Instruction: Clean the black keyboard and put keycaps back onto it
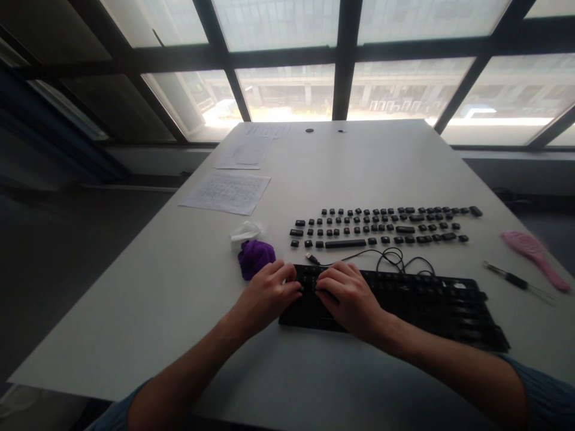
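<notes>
A black keyboard (417, 305) lies on the white table in front of me, most of its keycaps off. My left hand (271, 291) rests over its left end, fingers curled and thumb pressed in. Close beside it, my right hand (350, 293) bends its fingers down onto the same upper left area. Whatever sits between the fingertips of either hand is too small and dark to name. Beyond the keyboard, loose black keycaps (345, 243) are laid out in rows. Its cable (390, 257) is coiled behind it, with a USB plug (311, 258) at the end.
Left of the keyboard are a purple cloth (256, 258) and a crumpled white tissue (245, 232). To the right lie a pink brush (534, 251) and a wire-ended tool with a black handle (516, 280). Written sheets of paper (229, 191) are at the far left.
</notes>
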A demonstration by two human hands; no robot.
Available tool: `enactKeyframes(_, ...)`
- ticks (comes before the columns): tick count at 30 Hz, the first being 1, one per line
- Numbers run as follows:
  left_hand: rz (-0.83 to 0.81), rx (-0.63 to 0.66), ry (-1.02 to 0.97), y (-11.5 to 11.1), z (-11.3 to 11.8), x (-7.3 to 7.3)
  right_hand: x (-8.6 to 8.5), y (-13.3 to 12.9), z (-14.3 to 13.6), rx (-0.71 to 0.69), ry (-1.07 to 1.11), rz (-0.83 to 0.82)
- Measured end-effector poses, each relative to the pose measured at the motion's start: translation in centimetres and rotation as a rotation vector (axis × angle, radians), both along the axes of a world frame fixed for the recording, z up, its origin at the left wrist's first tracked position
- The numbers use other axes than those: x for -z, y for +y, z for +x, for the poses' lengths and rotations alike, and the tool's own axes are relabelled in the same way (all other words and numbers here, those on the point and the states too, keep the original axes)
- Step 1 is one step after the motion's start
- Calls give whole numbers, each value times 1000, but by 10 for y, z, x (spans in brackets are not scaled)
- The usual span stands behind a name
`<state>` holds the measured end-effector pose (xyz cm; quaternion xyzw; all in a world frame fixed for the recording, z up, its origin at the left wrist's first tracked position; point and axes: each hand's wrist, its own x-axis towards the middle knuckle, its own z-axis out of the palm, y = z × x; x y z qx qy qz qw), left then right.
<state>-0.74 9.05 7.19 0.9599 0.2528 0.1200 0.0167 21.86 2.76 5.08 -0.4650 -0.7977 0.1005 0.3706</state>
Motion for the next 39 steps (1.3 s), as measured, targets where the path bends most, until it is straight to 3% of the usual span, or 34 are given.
enactKeyframes(32, -13, -2, 28, -2, 1, -5, -2, -5, 2, -7, 5, -3)
enactKeyframes(39, -15, -17, 17, -1, -4, -17, -3, -6, 3, -7, 15, -8)
